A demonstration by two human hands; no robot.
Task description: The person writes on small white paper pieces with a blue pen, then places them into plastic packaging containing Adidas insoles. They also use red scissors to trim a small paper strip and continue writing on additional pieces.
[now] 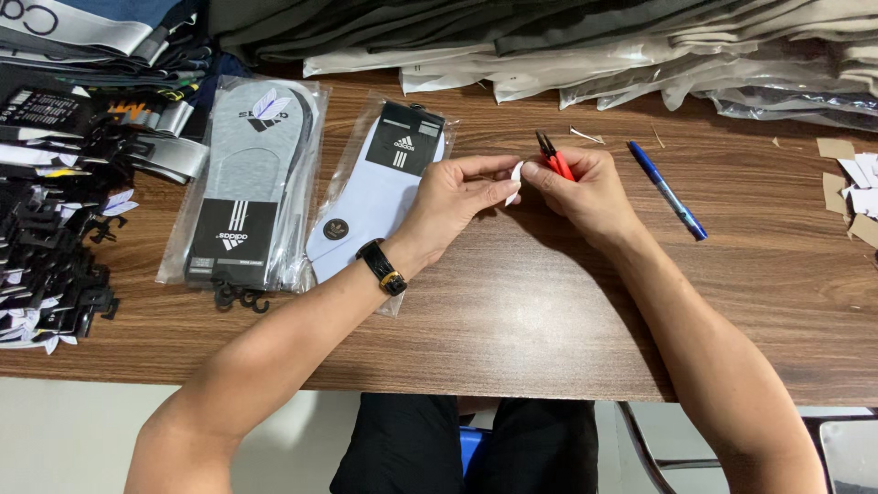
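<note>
head view: both hands are meeting over the wooden table (549, 302), fingertips pinching a small white paper tag (515, 178) between them. left hand (457, 197) is gripping the tag's left side with thumb and forefinger, other fingers curled; a black wristwatch (381, 266) is sitting on that wrist. right hand (585, 192) is pinching the tag's right edge and also holding red-handled snips (554, 157), the dark tips sticking up past the knuckles; can't tell whether the blades are apart. just left of the left hand, partly under it, a clear packet of white socks (370, 197) is lying flat. further left, a clear packet of grey socks (251, 183) is lying beside the white one, its black hooks pointing toward the table's near edge. a blue pen (668, 190) is lying just right of the right hand, not touching it. far left of the left hand, a heap of black hangers and tags (46, 265) is piling up. beyond both hands, stacked bagged clothing (594, 46) is running along the table's far side. well right of the right hand, paper scraps (851, 183) are lying near the edge.
</note>
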